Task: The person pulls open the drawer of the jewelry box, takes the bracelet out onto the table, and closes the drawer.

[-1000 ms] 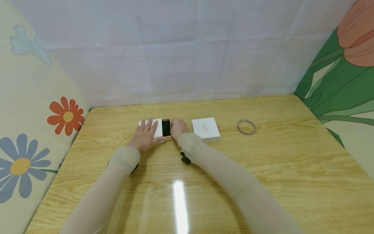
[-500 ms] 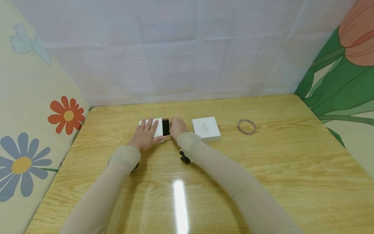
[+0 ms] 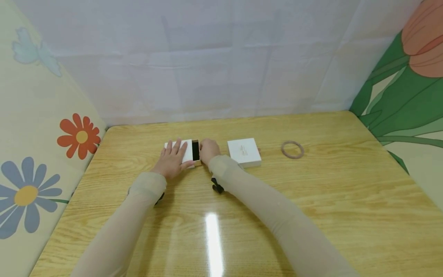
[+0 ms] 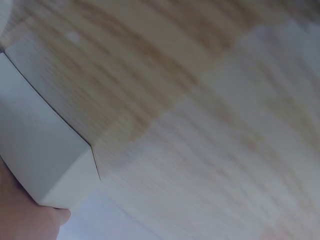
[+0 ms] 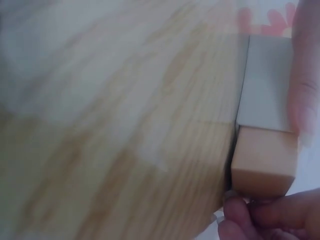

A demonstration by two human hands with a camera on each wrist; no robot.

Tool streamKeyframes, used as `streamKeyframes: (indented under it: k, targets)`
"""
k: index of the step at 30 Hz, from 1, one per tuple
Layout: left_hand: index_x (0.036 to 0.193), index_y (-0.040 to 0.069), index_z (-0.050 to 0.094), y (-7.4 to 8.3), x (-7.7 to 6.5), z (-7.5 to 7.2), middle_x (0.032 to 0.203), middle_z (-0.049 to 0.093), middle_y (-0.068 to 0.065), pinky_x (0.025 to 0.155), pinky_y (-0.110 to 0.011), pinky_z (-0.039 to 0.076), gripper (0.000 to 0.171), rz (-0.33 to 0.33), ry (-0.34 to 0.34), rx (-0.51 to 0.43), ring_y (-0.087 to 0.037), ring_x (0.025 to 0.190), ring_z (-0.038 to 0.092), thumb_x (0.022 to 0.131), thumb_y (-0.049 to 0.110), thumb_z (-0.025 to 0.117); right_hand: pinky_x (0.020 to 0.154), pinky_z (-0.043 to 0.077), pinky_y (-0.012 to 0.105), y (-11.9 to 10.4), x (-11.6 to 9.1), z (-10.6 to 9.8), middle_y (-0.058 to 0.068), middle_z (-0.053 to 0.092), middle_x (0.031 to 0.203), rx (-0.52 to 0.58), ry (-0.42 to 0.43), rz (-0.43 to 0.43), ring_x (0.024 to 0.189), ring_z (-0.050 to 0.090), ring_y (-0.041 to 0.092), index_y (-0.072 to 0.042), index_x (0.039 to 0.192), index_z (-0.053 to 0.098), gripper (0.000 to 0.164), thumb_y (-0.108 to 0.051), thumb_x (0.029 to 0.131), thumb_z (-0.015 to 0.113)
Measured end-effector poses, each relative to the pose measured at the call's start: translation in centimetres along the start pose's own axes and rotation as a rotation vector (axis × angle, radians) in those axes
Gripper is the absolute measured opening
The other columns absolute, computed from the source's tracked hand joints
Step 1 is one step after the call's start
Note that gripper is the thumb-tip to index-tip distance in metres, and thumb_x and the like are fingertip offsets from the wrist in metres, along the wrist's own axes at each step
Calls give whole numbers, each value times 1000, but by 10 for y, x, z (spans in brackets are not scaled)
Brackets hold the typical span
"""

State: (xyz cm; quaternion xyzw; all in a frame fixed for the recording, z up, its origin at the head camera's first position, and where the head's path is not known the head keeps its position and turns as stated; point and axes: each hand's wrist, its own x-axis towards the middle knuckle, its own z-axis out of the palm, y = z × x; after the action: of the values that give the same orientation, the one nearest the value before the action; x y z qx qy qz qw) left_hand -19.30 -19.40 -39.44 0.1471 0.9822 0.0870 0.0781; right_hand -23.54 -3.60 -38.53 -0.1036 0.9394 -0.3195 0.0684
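Observation:
A white sliding box sleeve (image 3: 187, 152) lies left of the table's middle. Out of its right end sticks a tan inner drawer (image 5: 263, 159), with black lining showing in the head view. My left hand (image 3: 170, 159) rests over the sleeve, fingers straight and spread; one digit lies along the sleeve's edge in the left wrist view. At the drawer's outer end, my right hand (image 3: 209, 151) has its fingers curled, thumb and fingertips close together against the tan end. The back of the hand hides those fingertips in the head view.
A second white box (image 3: 243, 152) with gold lettering stands just right of my right hand. Farther right lies a pinkish ring (image 3: 292, 149). The wooden table (image 3: 332, 192) ends at a white cloth backdrop (image 3: 221, 69), with flower-printed panels at both sides.
The tan drawer has slid left into the sleeve, so less black lining shows. My right hand has moved slightly left with it. My left hand stays in place.

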Motion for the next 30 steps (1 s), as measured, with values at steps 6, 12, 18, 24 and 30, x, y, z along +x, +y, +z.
streamKeyframes:
  k: [6, 12, 18, 24, 30]
  targets:
    - [155, -1, 12, 2, -1, -4, 159, 3, -26, 113, -61, 5, 78, -7, -17, -6, -49, 143, -2, 102, 47, 44, 69, 47, 30, 0, 1, 2, 9, 62, 77, 15, 11, -15, 74, 56, 21, 0, 74, 64, 18, 5, 90, 57]
    - [155, -1, 10, 2, -2, -4, 159, 0, -27, 113, -61, 3, 77, -5, -34, -17, -50, 143, -4, 103, 46, 42, 64, 43, 28, -1, 1, 3, 5, 55, 69, 17, 19, -43, 69, 50, 19, -2, 67, 59, 23, 6, 89, 57]
    - [155, -1, 10, 1, 0, -3, 159, 0, -26, 113, -61, 3, 77, 1, -32, -21, -49, 143, -5, 103, 46, 42, 73, 49, 31, -2, 1, 5, 9, 64, 80, 30, 7, -46, 77, 56, 21, 0, 76, 67, 16, 7, 87, 58]
    - [155, 0, 9, -1, 2, -1, 159, -1, -25, 114, -60, 3, 79, 3, -36, -20, -48, 143, -6, 102, 49, 41, 68, 45, 29, -4, 3, 7, 8, 62, 78, 36, -17, -55, 74, 53, 20, -1, 73, 64, 17, 7, 87, 57]
    - [155, 1, 9, -3, 2, 1, 159, -1, -25, 114, -60, 3, 80, 3, -31, -27, -48, 143, -7, 101, 50, 41, 72, 47, 30, -6, 4, 8, 10, 66, 85, 42, -24, -53, 78, 55, 21, 1, 82, 69, 15, 6, 88, 56]
